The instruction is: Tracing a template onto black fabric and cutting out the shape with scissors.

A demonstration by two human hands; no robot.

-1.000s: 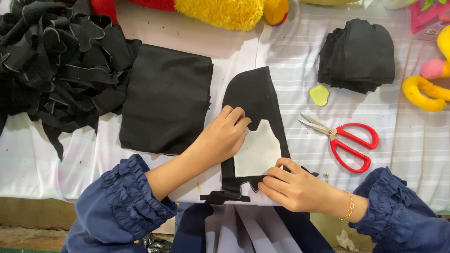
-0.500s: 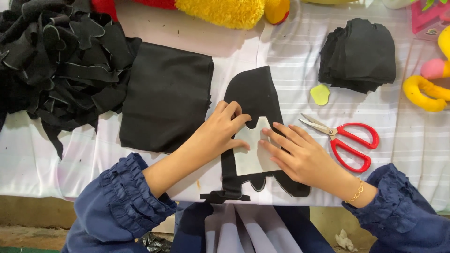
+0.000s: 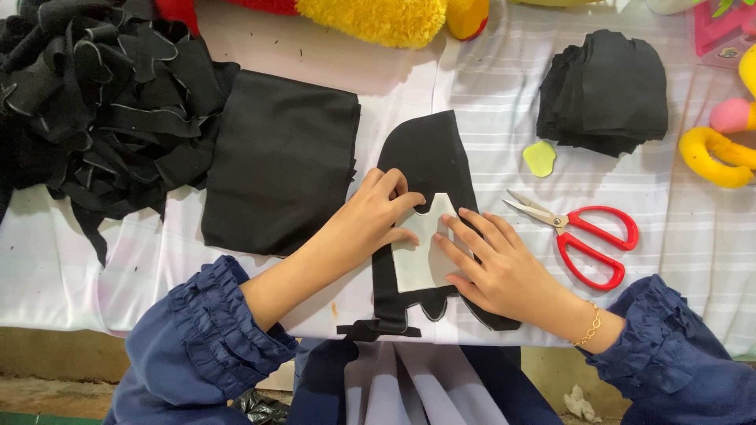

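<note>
A black fabric piece (image 3: 429,153) with a rounded top lies on the white striped tablecloth (image 3: 102,267). A pale paper pattern (image 3: 417,252) rests on its lower part. My left hand (image 3: 370,216) presses the pattern's upper left edge with fingertips. My right hand (image 3: 492,264) lies flat on the pattern's right side, fingers spread, holding it down on the fabric. Neither hand grips anything.
Red-handled scissors (image 3: 587,236) lie right of my right hand. A folded black cloth (image 3: 279,161) sits to the left, black scraps (image 3: 87,102) at far left, a stack of cut black pieces (image 3: 606,90) at upper right, a small yellow chalk piece (image 3: 539,157), and plush toys (image 3: 378,16) along the back.
My right hand has moved up from the pattern's lower right corner onto its right side and flattened out. The left hand has stayed at the pattern's upper left.
</note>
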